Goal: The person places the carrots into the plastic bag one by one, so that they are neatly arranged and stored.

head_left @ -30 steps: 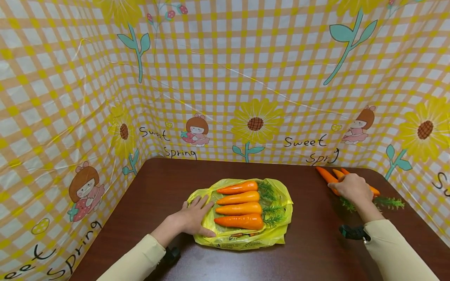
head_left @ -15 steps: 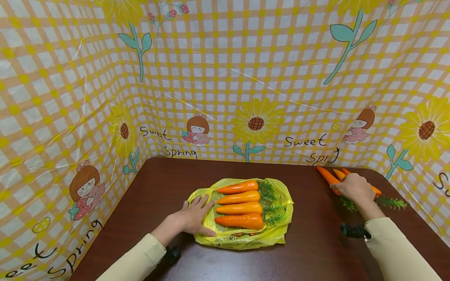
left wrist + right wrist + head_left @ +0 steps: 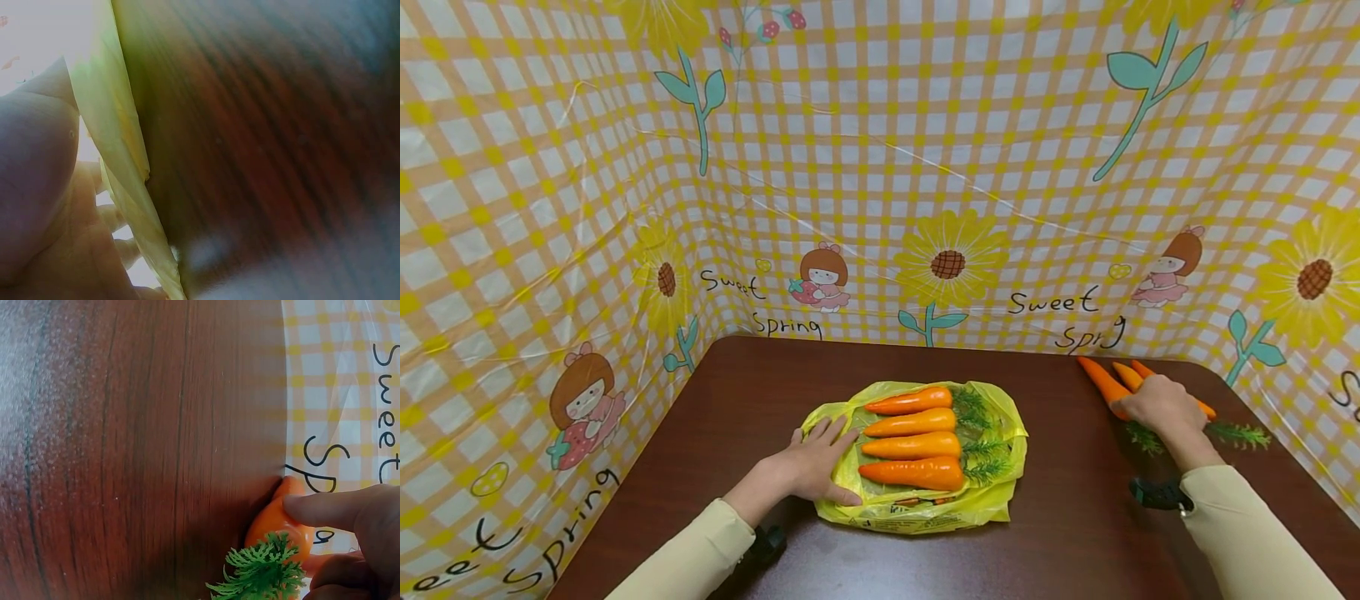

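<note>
The left hand (image 3: 808, 467) is lying flat, fingers spread and released, on the 9 o'clock edge of the yellow bag (image 3: 1000, 425), which is sitting mid-surface (image 3: 1060, 533) with four carrots (image 3: 913, 446) lined up on it. Toward 2 o'clock, the right hand (image 3: 1157, 404) is resting over a cluster of loose carrots (image 3: 1101, 381) by the patterned backdrop (image 3: 880, 167); its fingers (image 3: 325, 509) are curling onto one, seemingly grasping it, though the wrist view is cropping the hold. Compared with a second ago, hardly anything is changing: both hands are staying put.
</note>
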{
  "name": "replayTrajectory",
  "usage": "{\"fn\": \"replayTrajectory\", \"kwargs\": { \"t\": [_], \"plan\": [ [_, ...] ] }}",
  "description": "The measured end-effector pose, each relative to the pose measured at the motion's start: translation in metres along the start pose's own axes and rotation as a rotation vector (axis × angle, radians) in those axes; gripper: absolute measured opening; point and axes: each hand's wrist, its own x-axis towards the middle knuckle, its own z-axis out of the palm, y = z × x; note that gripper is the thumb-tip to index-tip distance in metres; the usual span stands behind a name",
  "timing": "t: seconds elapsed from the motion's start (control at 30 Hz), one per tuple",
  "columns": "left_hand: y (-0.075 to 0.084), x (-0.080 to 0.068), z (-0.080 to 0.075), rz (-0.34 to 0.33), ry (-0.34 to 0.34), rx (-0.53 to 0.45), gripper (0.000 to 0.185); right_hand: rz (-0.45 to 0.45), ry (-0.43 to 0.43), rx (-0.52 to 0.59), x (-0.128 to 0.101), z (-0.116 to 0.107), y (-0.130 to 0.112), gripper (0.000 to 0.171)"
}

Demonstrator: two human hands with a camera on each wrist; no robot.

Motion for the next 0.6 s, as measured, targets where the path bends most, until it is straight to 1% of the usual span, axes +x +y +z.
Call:
{"fn": "replayTrajectory", "kwargs": {
  "t": [0.07,0.17,0.3,0.37,0.6],
  "plan": [
    [0.0,-0.0006,-0.0003,0.0,-0.005,-0.006,0.102,0.005,-0.005,-0.011,0.0008,0.0004,-0.0001,0.057],
    [0.0,-0.0009,-0.0008,0.0,-0.009,-0.008,0.103,-0.001,0.002,-0.021,0.0016,0.0004,0.0001,0.062],
    [0.0002,-0.0008,-0.001,-0.002,-0.007,-0.001,0.103,-0.03,0.009,-0.033,0.001,0.0006,0.001,0.069],
    [0.0001,-0.0006,-0.0008,-0.002,-0.006,0.002,0.103,-0.045,0.012,-0.035,-0.0003,0.0009,0.0013,0.068],
    [-0.0002,0.0001,-0.0002,0.004,-0.002,0.003,0.103,-0.057,0.02,-0.006,-0.004,0.0021,0.0012,0.054]
  ]
}}
